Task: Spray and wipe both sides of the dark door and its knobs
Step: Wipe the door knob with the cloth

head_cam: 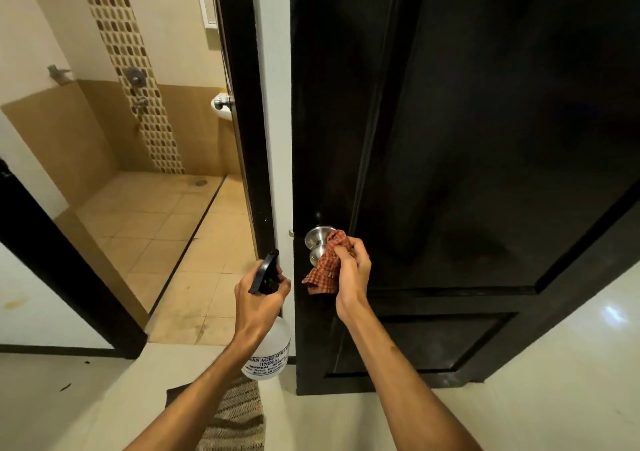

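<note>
Clutching checked cloth (325,267) against knob (316,239) with right hand (353,270) | left hand (258,298) is gripping spray bottle (272,346), knob's 8 o'clock

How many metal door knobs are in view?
2. One silver round knob on the dark door's near face, against the red checked cloth; another knob upper left, beside the bathroom opening. Others could be hidden.

Door (485,139) top, R side off-frame
</note>
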The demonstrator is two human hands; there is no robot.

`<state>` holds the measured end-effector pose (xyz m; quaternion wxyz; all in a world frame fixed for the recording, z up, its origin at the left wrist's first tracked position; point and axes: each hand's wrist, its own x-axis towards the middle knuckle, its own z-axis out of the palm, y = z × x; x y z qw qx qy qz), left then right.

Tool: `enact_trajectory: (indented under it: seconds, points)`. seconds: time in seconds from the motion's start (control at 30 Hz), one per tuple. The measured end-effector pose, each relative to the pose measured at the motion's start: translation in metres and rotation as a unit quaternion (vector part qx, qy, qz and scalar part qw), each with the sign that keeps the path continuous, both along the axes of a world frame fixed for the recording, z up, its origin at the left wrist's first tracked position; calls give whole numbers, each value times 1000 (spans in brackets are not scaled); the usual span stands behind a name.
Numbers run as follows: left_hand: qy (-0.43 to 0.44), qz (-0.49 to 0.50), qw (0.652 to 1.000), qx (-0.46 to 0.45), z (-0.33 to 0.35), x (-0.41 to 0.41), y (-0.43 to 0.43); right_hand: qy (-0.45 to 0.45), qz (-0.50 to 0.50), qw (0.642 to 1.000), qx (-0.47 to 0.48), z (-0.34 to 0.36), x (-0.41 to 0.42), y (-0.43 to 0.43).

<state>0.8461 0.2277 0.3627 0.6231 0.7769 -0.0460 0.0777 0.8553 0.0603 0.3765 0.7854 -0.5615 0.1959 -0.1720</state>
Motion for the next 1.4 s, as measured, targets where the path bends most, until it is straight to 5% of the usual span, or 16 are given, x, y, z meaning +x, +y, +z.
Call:
enact_trajectory:
  seconds: [0.37,0.57,0.67,0.73,0.8,0.87,0.93,1.1,1.17,1.3,1.4]
  points:
    - [-9,-23,1000,-14,3,-7,-7,-13,4,1000,2,3,-9,-14]
    - [-7,-87,996,-13,-5,7,14,-19,-56,953,297,-15,-21,8]
    - [-25,-141,990,2,-9,20,27,-24,-120,930,348,-18,-28,44]
    - [-30,-171,985,3,-7,32,39,-52,-198,953,226,-7,-31,65]
    - [-28,-192,981,1,-3,39,47,-67,-288,952,-84,1,-29,71]
    - [-34,-205,978,-4,0,49,57,-47,-285,846,-448,6,-17,68]
    - [-35,-209,977,-11,2,56,60,28,-208,711,-671,10,-7,64]
    - [-12,-229,973,-36,-2,62,62,172,-15,402,-899,-10,-8,65]
    - [-9,-231,972,-43,-3,64,63,179,13,366,-913,-7,-8,60]
    - [-12,-223,974,-48,-5,75,69,226,-28,379,-897,13,14,64]
    - [-8,-227,973,-46,-12,77,71,235,56,297,-924,-12,5,65]
